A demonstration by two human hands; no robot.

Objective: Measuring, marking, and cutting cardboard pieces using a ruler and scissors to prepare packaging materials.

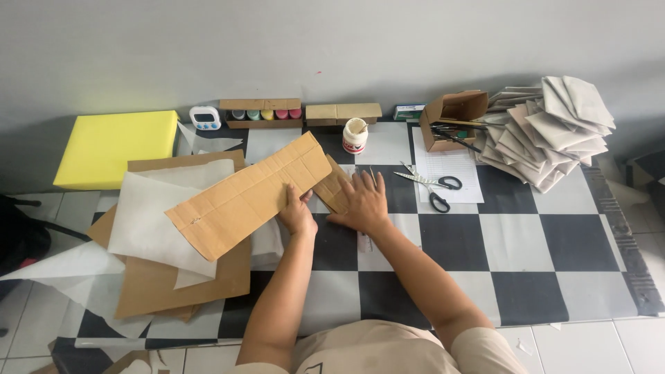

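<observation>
Checkered table (526,242), black and white squares, taking up most of the view, set against a grey wall. Yellow foam block (114,147) at the far left corner. Heap of brown cardboard sheets (181,280) on the left side, overlaid with white paper sheets (149,218). Stack of folded grey-white paper envelopes (554,131) at the far right, piled high and fanned out. Long cardboard strip (246,197), creased, lying slantwise across the heap, near end raised over the table centre. Lined white sheet (450,170) right of centre, under a pair of scissors (433,187) with black handles, blades open. Small open cardboard box (451,118) holding pens or tools, just left of the envelope stack. Two narrow cardboard boxes along the wall: one (262,113) with coloured pots in a row, one (343,112) closed. Small cardboard piece (334,187) at the table centre, flat, partly under the strip's end. Left hand (296,215) gripping the strip's lower edge, thumb on top, fingers curled beneath. Right hand (364,202) pressed flat on the small cardboard piece, fingers spread wide, holding nothing. White glue jar (355,135) with open top, just beyond the strip. White timer (205,118) by the wall, left of the pot box. Small green-and-white carton (409,111) by the wall, too small to make out further.
</observation>
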